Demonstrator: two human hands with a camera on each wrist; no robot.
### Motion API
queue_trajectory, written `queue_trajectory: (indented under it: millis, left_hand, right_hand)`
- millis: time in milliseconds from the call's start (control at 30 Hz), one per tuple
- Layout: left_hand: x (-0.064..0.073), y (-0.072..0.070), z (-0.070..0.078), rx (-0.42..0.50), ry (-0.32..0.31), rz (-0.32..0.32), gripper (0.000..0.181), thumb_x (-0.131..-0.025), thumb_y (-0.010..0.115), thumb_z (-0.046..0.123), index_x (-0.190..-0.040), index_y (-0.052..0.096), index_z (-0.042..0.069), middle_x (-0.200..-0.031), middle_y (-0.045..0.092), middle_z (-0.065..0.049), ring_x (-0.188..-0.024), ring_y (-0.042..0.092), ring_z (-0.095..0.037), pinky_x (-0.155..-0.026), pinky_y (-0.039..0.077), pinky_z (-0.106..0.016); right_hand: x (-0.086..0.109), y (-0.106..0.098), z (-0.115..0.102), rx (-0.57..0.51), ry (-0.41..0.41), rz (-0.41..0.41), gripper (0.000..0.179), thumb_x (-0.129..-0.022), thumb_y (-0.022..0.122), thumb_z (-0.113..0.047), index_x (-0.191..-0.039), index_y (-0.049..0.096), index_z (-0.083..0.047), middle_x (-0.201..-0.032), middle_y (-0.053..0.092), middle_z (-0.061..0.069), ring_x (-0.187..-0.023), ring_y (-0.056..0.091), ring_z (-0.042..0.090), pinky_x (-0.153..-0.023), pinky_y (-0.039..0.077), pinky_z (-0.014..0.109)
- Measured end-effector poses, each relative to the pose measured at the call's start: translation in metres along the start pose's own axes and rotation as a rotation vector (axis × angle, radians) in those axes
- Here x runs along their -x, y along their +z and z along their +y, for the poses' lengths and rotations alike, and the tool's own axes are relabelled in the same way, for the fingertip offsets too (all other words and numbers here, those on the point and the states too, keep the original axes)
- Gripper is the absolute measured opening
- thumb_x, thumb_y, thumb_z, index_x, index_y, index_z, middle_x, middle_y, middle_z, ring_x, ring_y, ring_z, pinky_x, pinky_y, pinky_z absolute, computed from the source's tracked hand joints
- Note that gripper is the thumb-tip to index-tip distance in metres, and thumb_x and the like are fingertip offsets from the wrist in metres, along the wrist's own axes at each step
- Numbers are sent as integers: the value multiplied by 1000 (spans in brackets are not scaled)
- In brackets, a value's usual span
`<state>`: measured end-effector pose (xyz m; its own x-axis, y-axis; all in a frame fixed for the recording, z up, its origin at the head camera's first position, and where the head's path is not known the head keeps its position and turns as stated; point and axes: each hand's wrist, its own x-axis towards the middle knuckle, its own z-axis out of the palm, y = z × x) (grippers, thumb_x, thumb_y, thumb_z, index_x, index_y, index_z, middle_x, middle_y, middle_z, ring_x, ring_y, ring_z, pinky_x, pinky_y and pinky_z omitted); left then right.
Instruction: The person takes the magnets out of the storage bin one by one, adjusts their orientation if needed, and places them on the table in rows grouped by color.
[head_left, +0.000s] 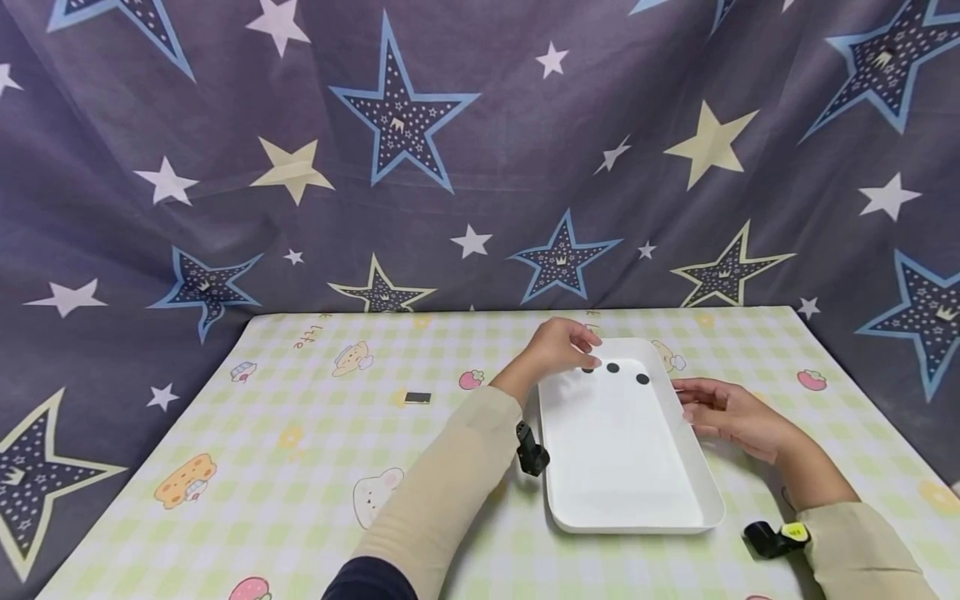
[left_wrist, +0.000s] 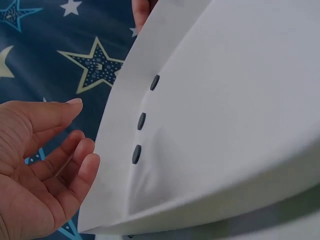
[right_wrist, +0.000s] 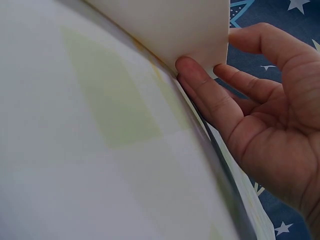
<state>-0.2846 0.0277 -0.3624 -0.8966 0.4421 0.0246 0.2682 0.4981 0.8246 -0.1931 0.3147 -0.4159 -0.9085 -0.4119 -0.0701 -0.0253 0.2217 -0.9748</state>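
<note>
We find three black discs (head_left: 612,367) inside the white tray (head_left: 622,454), left hand (head_left: 558,346) loosely spread near them, right hand (head_left: 738,418) relaxed against its wall.

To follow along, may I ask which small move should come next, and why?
Perhaps the left hand should pinch the far-left corner of the white rectangular tray: that hand appears empty nearby, while the right hand touches the right wall.

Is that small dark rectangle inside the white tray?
No, the small dark rectangle lies on the checked tablecloth, apart from the white tray.
</note>
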Motion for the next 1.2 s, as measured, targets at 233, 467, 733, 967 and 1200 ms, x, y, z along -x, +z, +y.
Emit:
queue_trajectory:
  millis: [233,467,733,967,1200]
  left_hand:
    - [-5,7,-4,-22,-76,22,28,-76,84,7,-103,76,6,-83,67,2,-75,58,-7,-63,49,-18]
    - [-8,11,-7,48,-154,12,28,-75,82,1,-103,75,4,-85,66,-1,-71,59,-9,-61,54,-20]
    - [-12,16,-11,0,-175,13,30,-75,83,2,-104,76,5,-84,63,0,-65,60,-10,-60,53,-20]
    - [-17,20,-15,-166,-153,16,31,-75,85,9,-105,77,11,-87,66,3,-72,59,-7,-69,49,-16]
    - [-17,23,-14,-435,-137,-8,32,-76,84,18,-107,77,19,-94,71,8,-94,62,-9,-86,44,-18]
  right_hand:
    - [1,1,-1,-2,1,5,57,-100,53,-7,-145,26,16,-133,49,22,-107,58,7,-84,54,29]
    - [1,1,0,-1,4,8,57,-100,54,-7,-145,26,16,-133,50,21,-107,58,7,-84,54,29]
    - [2,1,0,7,9,14,57,-100,54,-8,-145,27,15,-134,49,22,-107,58,6,-84,54,28]
    - [1,1,0,1,-1,2,57,-100,54,-8,-144,26,16,-131,52,15,-107,59,6,-85,54,29]
    - [0,1,-2,-8,-1,-2,57,-100,54,-7,-145,26,16,-132,52,18,-107,59,7,-84,54,29]
